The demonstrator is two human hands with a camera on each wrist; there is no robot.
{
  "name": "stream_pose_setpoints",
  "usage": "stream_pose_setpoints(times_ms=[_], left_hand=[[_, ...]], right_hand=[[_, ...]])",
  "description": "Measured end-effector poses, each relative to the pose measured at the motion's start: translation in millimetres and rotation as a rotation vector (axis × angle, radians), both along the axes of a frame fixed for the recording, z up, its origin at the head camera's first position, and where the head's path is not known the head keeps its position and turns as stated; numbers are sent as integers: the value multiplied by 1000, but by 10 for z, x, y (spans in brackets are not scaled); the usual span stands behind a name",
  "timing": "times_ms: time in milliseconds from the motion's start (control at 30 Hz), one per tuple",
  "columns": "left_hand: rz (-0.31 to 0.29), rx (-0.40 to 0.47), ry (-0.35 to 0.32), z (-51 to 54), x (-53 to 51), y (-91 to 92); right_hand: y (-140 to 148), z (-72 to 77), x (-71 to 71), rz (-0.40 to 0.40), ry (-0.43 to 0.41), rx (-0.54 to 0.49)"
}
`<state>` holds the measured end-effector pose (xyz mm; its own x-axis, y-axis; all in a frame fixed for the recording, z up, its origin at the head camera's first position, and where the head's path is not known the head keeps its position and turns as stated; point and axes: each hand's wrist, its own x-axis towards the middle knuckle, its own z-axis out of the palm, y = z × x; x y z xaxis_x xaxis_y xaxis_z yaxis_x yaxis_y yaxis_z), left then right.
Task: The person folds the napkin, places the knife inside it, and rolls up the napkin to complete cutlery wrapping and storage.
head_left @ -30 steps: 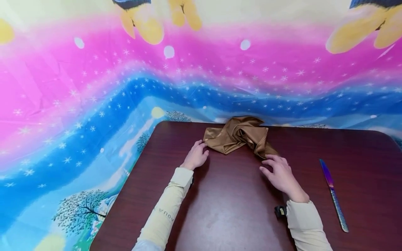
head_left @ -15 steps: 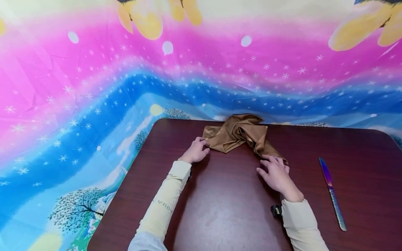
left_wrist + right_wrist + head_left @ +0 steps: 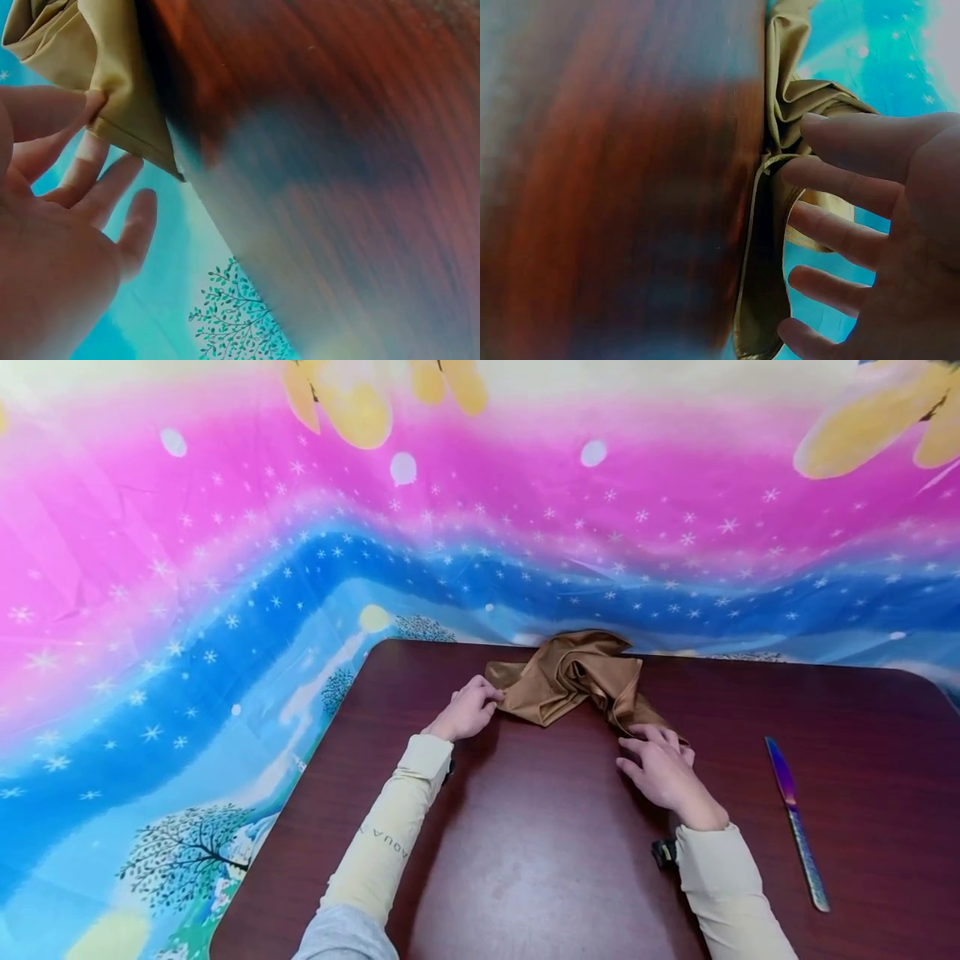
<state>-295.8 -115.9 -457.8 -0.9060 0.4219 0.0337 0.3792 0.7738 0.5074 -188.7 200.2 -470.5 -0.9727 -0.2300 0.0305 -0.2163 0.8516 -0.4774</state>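
A crumpled, shiny brown cloth point(image 3: 558, 681) lies at the table's far edge in the head view. At its left corner my left hand point(image 3: 467, 708) pinches the fabric between thumb and index finger, and the left wrist view shows that hand's other fingers extended below the hem of the cloth point(image 3: 124, 90). Over on the near right corner is my right hand point(image 3: 663, 768), fingertips touching the fabric. In the right wrist view, this hand's fingers are spread and fairly straight beside a raised fold of the cloth point(image 3: 761, 285).
To the right of my right hand a table knife point(image 3: 797, 827) with an iridescent blade and patterned handle lies on the dark wooden table point(image 3: 525, 860). Behind the table hangs a colourful printed backdrop point(image 3: 480, 510).
My left hand has moved slightly onto the cloth's left corner and now pinches it. My right hand's fingers have shifted over the right corner, which spreads a little further right.
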Motion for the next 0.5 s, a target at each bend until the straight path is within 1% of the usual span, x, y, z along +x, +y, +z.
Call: stream_pose_setpoints(times_ms=[100,200,267,333,400,467,500], left_hand=[[-3,16,35,46,-10,-11],[-5,36,75,89,-16,-29],[10,57,110,120,-26,-46],[38,100,142,162,-32,-76],[75,167,155,204,-49,-121],[115,281,144,258,-70,-184],[142,357,143,291,-84,-223]], right_hand=[[-17,37,-41,21,-12,23],[7,86,-71,19,-9,26],[57,132,-81,8,16,8],[128,189,-89,-3,70,-34],[224,266,-88,-28,140,-89],[344,361,-87,-88,224,-154],[410,414,-88,-139,269,-191]])
